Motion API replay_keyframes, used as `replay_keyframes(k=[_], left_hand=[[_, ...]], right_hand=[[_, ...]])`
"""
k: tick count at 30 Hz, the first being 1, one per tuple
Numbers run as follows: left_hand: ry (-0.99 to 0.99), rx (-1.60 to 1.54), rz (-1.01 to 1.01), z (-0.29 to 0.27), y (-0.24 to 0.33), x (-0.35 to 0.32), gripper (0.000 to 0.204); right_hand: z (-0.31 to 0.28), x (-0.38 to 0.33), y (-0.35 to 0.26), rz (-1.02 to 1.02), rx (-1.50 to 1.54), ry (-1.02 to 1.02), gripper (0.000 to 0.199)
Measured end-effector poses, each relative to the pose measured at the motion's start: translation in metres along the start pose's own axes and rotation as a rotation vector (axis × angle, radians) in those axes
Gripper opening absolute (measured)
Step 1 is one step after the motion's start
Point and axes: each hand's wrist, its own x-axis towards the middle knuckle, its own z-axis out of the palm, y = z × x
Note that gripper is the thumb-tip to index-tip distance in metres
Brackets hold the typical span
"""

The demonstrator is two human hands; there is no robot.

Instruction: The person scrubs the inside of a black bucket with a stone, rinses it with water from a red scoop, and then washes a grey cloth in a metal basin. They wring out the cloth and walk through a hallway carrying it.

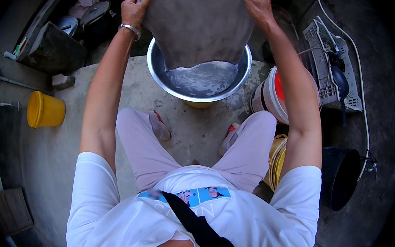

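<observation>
Head view, looking down: the person sits or squats on a concrete floor (192, 137) with both arms raised forward. Left hand (136, 8) is pinched shut on the upper left corner of a grey cloth (198, 23); right hand (258, 3) is clamped on the upper right corner. The cloth hangs spread between them, its lower edge over, and seemingly dipping into, the soapy water of a metal basin (157, 71) set on the floor just ahead of the feet. A bracelet sits on the left wrist.

Surroundings: a white bucket with a red lid (274, 94) stands just right of the basin, a yellow bucket (45, 110) well to the left, a black bucket (339, 176) at the right, and a pale plastic crate (326, 73) beyond the white bucket.

Assessment: to handle the cloth well, both corner grips should remain firm and level, the cloth kept centred over the basin so drips fall inside the rim, and the lower edge kept off the floor.
</observation>
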Motion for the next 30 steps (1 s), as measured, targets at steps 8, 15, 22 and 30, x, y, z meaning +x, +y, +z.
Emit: replay_keyframes(k=[8, 15, 22, 30], left_hand=[[-0.753, 0.612, -0.393, 0.055, -0.099, -0.097, 0.021], [-1.292, 0.913, -0.235, 0.084, -0.132, -0.146, 0.04], [-0.77, 0.339, -0.297, 0.05, -0.045, -0.084, 0.018], [-0.234, -0.3, -0.488, 0.039, 0.01, -0.075, 0.043]], right_hand=[[0.085, -0.14, 0.045, 0.407, -0.116, -0.718, 0.018], [0.144, -0.211, 0.066, 0.187, -0.303, -1.206, 0.021], [0.092, -0.128, -0.01, 0.267, 0.162, -0.662, 0.035], [0.061, -0.041, -0.07, 0.114, 0.278, -0.263, 0.021]])
